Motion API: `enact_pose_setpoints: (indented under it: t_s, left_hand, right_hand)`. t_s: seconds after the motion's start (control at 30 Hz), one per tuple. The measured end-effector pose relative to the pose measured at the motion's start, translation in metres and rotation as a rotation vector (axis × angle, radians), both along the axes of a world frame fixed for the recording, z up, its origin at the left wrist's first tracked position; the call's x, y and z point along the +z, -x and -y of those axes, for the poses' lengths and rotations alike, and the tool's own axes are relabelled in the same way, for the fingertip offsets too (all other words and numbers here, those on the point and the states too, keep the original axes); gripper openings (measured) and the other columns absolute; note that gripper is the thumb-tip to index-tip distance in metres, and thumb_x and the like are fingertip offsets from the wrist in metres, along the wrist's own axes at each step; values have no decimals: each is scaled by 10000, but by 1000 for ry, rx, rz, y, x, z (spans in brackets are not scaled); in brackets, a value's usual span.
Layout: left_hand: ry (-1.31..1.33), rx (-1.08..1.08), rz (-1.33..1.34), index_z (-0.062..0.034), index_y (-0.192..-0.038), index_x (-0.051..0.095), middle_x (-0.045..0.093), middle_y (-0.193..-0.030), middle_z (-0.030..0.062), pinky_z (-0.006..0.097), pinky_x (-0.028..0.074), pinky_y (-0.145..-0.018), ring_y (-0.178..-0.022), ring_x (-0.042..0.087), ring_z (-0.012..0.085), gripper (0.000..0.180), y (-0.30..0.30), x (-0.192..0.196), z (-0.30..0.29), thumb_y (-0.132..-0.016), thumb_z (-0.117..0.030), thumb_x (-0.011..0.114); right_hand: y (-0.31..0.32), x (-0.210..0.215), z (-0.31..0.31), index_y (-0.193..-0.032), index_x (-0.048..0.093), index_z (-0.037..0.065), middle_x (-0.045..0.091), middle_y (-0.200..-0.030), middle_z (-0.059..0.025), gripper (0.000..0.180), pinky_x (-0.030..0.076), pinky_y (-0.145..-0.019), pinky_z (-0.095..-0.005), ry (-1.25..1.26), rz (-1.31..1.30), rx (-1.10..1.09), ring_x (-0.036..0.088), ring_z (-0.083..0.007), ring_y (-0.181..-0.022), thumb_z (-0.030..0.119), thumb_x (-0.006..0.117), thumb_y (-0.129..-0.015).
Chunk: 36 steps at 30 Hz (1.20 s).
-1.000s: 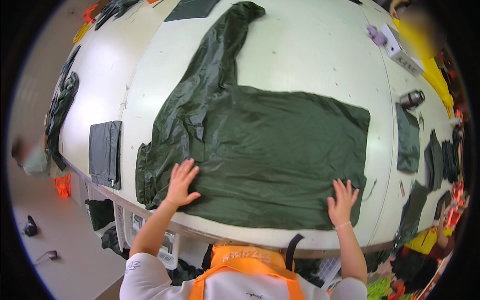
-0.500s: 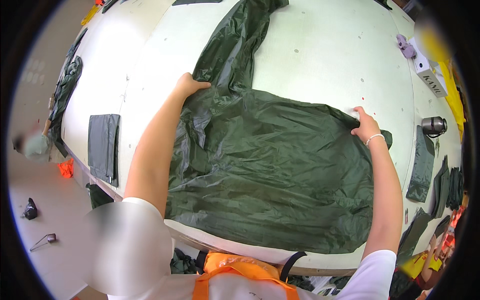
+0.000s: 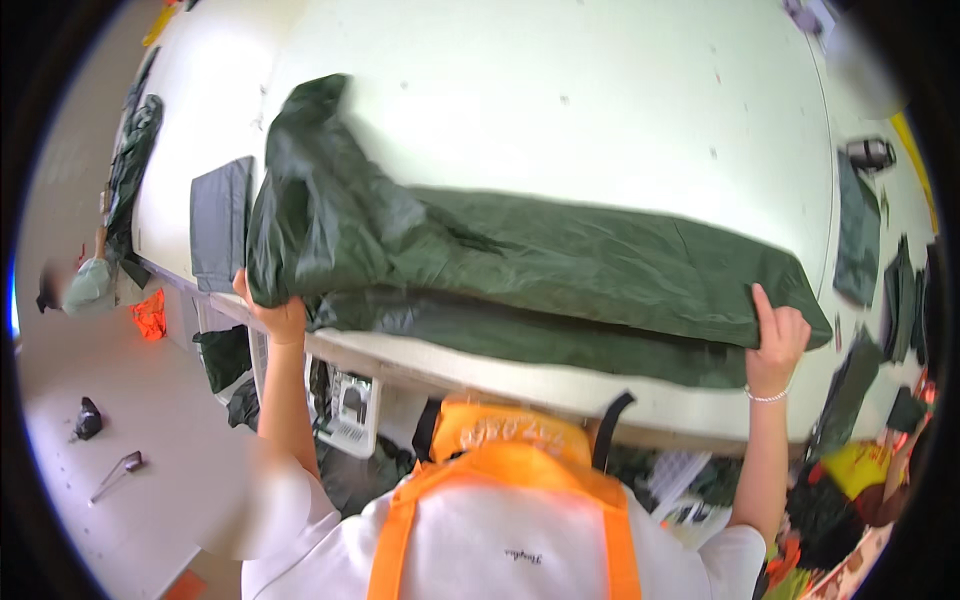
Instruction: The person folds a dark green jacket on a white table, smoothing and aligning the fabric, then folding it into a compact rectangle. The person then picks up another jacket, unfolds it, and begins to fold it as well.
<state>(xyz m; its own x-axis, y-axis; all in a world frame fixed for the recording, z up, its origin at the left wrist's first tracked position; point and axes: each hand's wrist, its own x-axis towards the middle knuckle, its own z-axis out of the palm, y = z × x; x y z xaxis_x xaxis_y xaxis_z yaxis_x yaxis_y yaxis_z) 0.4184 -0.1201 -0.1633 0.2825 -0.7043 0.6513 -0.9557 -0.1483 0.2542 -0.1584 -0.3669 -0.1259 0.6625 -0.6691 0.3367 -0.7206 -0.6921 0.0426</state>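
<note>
Dark green fabric, likely a rain jacket (image 3: pixel 520 275), lies folded over itself along the near edge of the white table (image 3: pixel 600 110). Left hand (image 3: pixel 272 312) is closed around the bunched left end of the jacket, lifting it off the table edge. Right hand (image 3: pixel 775 335) pinches the right corner, thumb underneath, index finger pointing up. A folded grey piece (image 3: pixel 222 222) lies just left of the jacket, and further dark pieces (image 3: pixel 858 232) lie at the table's right side
</note>
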Motion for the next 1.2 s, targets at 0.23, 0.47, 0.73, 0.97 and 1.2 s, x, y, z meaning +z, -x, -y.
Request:
enact_pose_setpoints:
  t_s: [0.23, 0.47, 0.73, 0.97, 1.2]
  left_hand:
    - [-641, 464, -462, 97, -1183, 448, 521, -1143, 319, 450, 386, -963, -1140, 474, 408, 777, -23, -168, -140, -620, -303, 803]
    - [-566, 212, -214, 25, -1247, 468, 486, -1264, 245, 463, 335, -998, -1179, 433, 409, 637, 18, -160, -124, -718, -228, 717]
    - [-788, 370, 167, 34, -1310, 405, 426, -1343, 219, 459, 300, -1044, -1235, 384, 386, 873, 79, -53, -117, -647, -378, 795]
    - [-500, 302, 105, -61, -1318, 424, 425, -1342, 196, 457, 300, -1034, -1240, 391, 382, 615, 101, -29, -79, -770, -186, 675]
    - [-506, -246, 111, -81, -900, 595, 559, -1087, 77, 390, 405, -901, -1042, 527, 287, 217, 208, 7, 7, -716, -137, 694]
  right_hand:
    - [37, -86, -105, -1312, 491, 123, 525, -989, -81, 701, 367, -843, -422, -503, 28, -43, 487, -285, -964, 370, 734, -703]
    - [76, -110, -125, -952, 606, 100, 530, -875, -41, 373, 399, -746, -336, -460, 122, -11, 496, -232, -858, 396, 692, -742]
    - [328, -188, 104, -1114, 537, -7, 530, -1118, -196, 293, 400, -888, -389, -170, 214, -508, 506, -334, -1015, 132, 515, -858]
    - [595, -232, 151, -1330, 413, -14, 505, -1272, -238, 454, 380, -1002, -397, -356, -36, -833, 485, -365, -1183, 239, 440, -955]
    - [475, -226, 108, -1128, 577, -42, 632, -1011, -227, 368, 488, -789, -431, -101, 55, -793, 609, -381, -907, 261, 477, -944]
